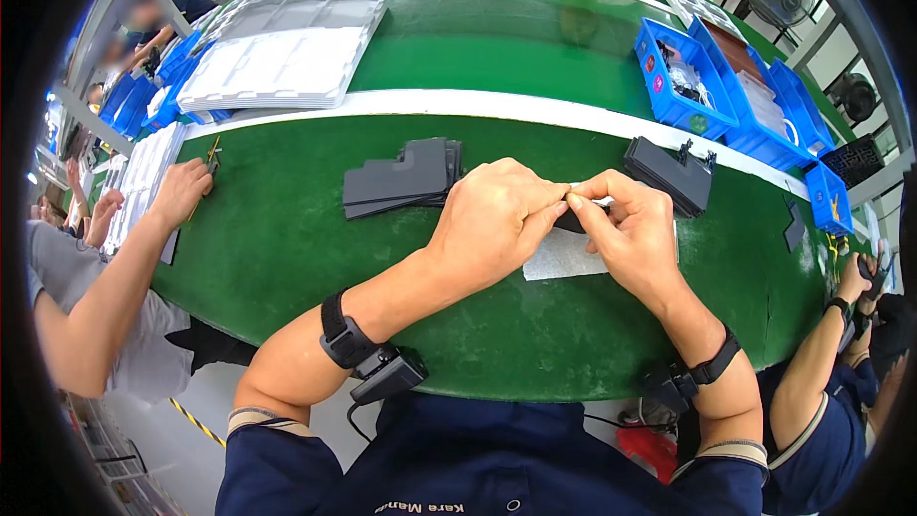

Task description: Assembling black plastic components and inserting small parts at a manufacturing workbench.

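Note:
My left hand (492, 215) and my right hand (632, 234) meet over the middle of the green table, thumbs and forefingers pinched tip to tip. Whatever sits between the fingertips is too small and covered to make out. Just beneath them shows part of a dark piece (570, 221), mostly hidden by my right hand. Under that lies a whitish sheet (559, 261), flat on the table. To the left of my left hand is a stack of dark grey, step-edged flat pieces (396, 182). Beyond my right hand stands another stack of similar dark pieces (667, 177).
White trays (277, 62) are stacked at the far left, across a white strip (458, 105). Blue bins (683, 86) with parts stand at the far right, a small blue bin (827, 199) nearer. Co-workers' arms (129, 258) reach in at left and right. A dark piece (795, 227) lies right.

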Demonstrator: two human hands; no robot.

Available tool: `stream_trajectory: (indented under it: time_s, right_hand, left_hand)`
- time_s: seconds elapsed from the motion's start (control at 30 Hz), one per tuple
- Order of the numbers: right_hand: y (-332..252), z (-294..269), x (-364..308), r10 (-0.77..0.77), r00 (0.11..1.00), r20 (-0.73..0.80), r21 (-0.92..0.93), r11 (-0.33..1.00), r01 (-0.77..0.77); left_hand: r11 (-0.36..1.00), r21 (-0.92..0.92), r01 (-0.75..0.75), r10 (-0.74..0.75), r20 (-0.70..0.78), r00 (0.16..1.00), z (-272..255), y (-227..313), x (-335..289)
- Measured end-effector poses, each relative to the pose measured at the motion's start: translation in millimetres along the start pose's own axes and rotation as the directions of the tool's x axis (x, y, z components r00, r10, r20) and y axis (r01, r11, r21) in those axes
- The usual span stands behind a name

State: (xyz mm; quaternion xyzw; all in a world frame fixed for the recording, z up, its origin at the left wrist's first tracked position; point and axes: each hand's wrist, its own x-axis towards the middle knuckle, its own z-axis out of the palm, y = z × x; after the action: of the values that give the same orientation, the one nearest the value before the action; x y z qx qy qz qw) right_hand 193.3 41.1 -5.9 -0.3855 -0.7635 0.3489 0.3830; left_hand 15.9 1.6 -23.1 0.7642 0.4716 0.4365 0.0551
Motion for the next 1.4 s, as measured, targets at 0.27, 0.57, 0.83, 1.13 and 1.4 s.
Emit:
stream_trajectory:
  time_s: [0.27, 0.57, 0.83, 1.13, 1.4]
  right_hand:
    - [4.0, 0.6, 1.5, -0.015, 1.0, -0.027, -0.001, 1.0, 0.015]
    - [4.3, 0.3, 2.2, -0.036, 0.999, -0.016, 0.032, 0.999, 0.037]
    - [0.1, -3.2, 1.0, -0.004, 1.0, 0.026, 0.022, 1.0, 0.003]
    - [0.6, -7.3, 2.0, -0.038, 0.993, 0.114, 0.047, 0.998, 0.033]
    - [-1.0, -7.3, 2.5, -0.136, 0.988, 0.071, 0.023, 0.991, 0.135]
  left_hand:
    - [0.995, -0.027, 0.1, -0.098, 0.081, 0.992, -1.4, 4.5, 1.9]
    - [0.945, -0.061, 0.322, -0.315, 0.101, 0.944, -4.1, 2.8, 1.4]
    - [0.837, -0.159, 0.524, -0.491, 0.204, 0.847, -10.3, 7.6, 6.8]
    - [0.948, -0.15, 0.281, -0.242, 0.234, 0.942, -15.4, -3.4, 8.9]
    - [0.89, -0.197, 0.412, -0.367, 0.229, 0.902, -21.6, 11.2, 12.7]
